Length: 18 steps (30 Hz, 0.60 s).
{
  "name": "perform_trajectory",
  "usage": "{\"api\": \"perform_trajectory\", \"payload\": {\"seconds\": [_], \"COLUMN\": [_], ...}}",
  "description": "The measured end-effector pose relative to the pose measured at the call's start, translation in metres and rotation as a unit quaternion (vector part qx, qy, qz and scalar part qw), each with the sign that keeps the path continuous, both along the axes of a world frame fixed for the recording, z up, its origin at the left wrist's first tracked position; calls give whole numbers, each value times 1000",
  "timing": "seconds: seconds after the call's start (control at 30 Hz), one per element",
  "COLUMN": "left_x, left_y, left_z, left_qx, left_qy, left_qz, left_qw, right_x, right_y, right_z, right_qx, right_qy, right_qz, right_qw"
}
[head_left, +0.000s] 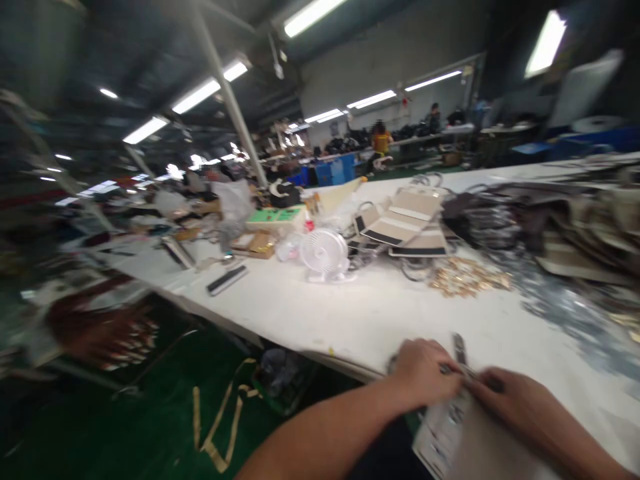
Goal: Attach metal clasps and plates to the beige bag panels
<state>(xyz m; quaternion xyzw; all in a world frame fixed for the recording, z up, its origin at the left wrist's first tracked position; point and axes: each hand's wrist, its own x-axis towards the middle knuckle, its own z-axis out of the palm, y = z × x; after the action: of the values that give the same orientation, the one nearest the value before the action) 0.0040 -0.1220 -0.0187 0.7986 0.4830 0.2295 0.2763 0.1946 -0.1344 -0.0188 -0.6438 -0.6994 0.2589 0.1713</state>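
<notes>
My left hand (425,373) and right hand (520,407) pinch, fingers closed, a dark strip (459,350) against a printed sheet (443,433) at the worktop's (350,320) near edge. Farther along stand a white fan (325,253) and loose brass fittings (467,277); blue bins (333,172) sit well beyond.

The left hand (425,373) and the right hand (520,407) come together low in the view and pinch a small dark strip (459,350) above a white printed sheet (443,433), on a long white table (320,320). From the hands, a little white fan (325,255) sits at ten o'clock. A heap of gold bits (467,277) lies at twelve o'clock. Tan and black bag pieces (405,220) lie at eleven o'clock.
</notes>
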Motion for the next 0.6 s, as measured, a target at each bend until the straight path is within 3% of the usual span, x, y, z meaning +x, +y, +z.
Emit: {"api": "perform_trajectory", "payload": {"seconds": [0.1, 0.23, 0.37, 0.6], "left_x": [4, 6, 8, 9], "left_y": [12, 27, 24, 25], "left_z": [9, 5, 7, 9], "left_qx": [19, 17, 20, 6], "left_qy": [-4, -3, 0, 12], "left_qz": [18, 1, -2, -4], "left_qw": [1000, 1000, 1000, 1000], "right_x": [6, 12, 26, 32], "right_y": [-3, 6, 7, 12], "right_z": [18, 29, 25, 16], "right_qx": [-36, -78, -136, -199], "right_qy": [7, 80, 167, 227], "right_qz": [12, 0, 38, 9], "right_qw": [999, 994, 976, 953]}}
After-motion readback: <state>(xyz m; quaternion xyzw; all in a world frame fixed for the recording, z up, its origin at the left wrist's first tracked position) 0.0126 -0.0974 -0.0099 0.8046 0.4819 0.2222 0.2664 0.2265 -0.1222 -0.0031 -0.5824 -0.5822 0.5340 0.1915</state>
